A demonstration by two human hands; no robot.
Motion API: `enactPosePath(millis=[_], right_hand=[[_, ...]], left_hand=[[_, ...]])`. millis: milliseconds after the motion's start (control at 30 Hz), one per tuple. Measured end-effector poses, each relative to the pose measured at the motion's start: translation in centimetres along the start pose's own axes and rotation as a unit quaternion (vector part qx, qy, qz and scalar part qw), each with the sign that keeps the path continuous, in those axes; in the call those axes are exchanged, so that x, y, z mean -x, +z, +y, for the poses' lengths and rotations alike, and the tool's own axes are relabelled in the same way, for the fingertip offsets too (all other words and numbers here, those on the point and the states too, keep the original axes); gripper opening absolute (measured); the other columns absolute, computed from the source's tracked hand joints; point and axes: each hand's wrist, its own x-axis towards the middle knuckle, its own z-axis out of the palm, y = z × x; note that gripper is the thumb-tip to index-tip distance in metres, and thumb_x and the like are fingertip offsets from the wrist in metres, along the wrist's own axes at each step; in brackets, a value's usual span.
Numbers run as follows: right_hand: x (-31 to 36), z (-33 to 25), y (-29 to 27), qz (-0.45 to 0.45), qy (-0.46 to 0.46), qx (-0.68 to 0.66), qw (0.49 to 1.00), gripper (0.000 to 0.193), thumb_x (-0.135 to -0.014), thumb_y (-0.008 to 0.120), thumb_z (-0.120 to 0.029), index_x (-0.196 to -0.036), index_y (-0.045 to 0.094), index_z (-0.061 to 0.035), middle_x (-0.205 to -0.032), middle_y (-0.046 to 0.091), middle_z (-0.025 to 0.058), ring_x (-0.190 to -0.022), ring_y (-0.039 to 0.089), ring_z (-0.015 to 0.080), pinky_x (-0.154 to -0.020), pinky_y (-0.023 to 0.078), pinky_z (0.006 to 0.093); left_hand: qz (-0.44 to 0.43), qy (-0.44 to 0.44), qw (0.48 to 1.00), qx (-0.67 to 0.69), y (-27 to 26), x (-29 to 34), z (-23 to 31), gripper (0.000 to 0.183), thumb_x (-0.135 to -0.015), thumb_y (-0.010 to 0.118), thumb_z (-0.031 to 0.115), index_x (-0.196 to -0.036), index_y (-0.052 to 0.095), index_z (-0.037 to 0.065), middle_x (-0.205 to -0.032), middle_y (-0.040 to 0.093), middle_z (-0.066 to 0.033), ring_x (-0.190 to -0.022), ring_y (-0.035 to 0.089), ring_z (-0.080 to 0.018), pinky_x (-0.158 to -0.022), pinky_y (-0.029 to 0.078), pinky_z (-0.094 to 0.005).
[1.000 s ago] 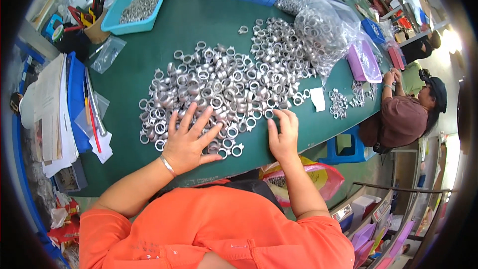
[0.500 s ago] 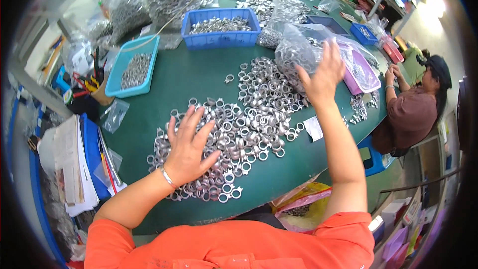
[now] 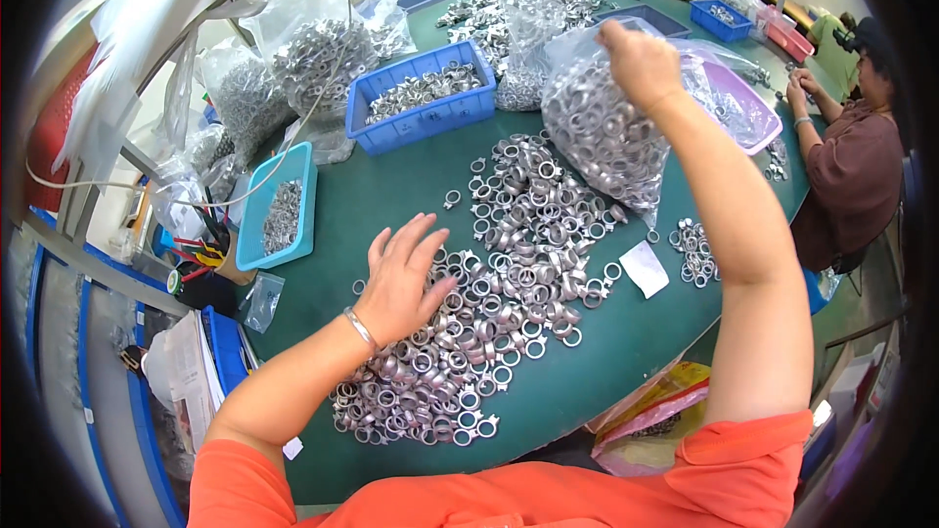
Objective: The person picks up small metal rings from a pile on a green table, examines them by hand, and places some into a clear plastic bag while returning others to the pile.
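A large pile of silvery metal ring parts [image 3: 528,254], each with a small lug, spreads over the green tabletop. Over the pile's left side, my left hand [image 3: 401,279] hovers or rests with fingers spread, holding nothing; whether it touches the rings I cannot tell. My right hand [image 3: 641,64] is closed on the gathered top of a clear plastic bag [image 3: 602,127] filled with more such rings. The bag hangs or stands at the pile's far right end; contact with the table is unclear. One loose ring [image 3: 452,199] lies left of the pile.
A blue bin [image 3: 421,124] of metal parts stands beyond the pile, a turquoise tray [image 3: 252,252] at left. Filled plastic bags [image 3: 318,64] crowd the back left. A purple tray [image 3: 758,103] and white paper slip [image 3: 644,269] lie right. A co-worker [image 3: 851,161] sits at far right.
My right hand has gone from open beside the bag to gripping its top, and the bag now looks fuller and more upright. My left hand stays spread over the pile. The view has shifted.
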Motion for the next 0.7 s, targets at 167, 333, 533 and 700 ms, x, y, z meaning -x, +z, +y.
enactPosePath(millis=[167, 333, 533, 700], right_hand=[[-0.3, 4.5, 0.3, -0.035, 0.179, 0.028, 0.983, 0.022, -0.090, 0.047, -0.036, -0.096, 0.056, -0.0172, -0.084, 0.064, 0.0165, -0.080, 0.060, 0.0384, -0.064, 0.046, 0.0468], [0.6, 3.8, 2.0, -0.044, 0.224, 0.022, 0.973, 0.022, -0.091, 0.043, -0.034, -0.098, 0.055, -0.0168, -0.086, 0.065, 0.0149, -0.084, 0.061, 0.0368, -0.068, 0.046, 0.0485], [1.3, 5.1, 2.8, -0.033, 0.221, 0.017, 0.975, 0.023, -0.091, 0.043, -0.036, -0.100, 0.053, -0.0177, -0.086, 0.063, 0.0193, -0.083, 0.059, 0.0408, -0.067, 0.045, 0.0491], [1.7, 5.2, 3.0, -0.024, 0.216, 0.010, 0.976, 0.023, -0.091, 0.044, -0.035, -0.100, 0.055, -0.0168, -0.088, 0.063, 0.0185, -0.084, 0.059, 0.0400, -0.068, 0.045, 0.0471]], left_hand=[[0.004, 0.063, 0.994, 0.090, 1.8, -6.0, -2.7, 0.047, -0.083, 0.059, 0.018, -0.123, 0.041, 0.000, -0.125, 0.045, -0.0194, -0.115, 0.045, -0.0363, -0.096, 0.037, -0.0394], [0.025, 0.075, 0.987, 0.140, 6.7, -15.1, -5.9, 0.038, -0.085, 0.057, 0.022, -0.115, 0.049, 0.000, -0.112, 0.053, -0.0187, -0.103, 0.052, -0.0341, -0.089, 0.043, -0.0383], [-0.084, 0.077, 0.976, 0.185, 14.3, -26.0, -7.0, 0.035, -0.083, 0.057, 0.032, -0.103, 0.063, 0.004, -0.115, 0.054, -0.0178, -0.107, 0.051, -0.0313, -0.094, 0.040, -0.0359], [-0.185, -0.001, 0.956, 0.228, 16.2, -25.8, -5.8, 0.034, -0.070, 0.068, 0.034, -0.092, 0.069, 0.007, -0.107, 0.059, -0.0158, -0.104, 0.054, -0.0270, -0.090, 0.042, -0.0330]])
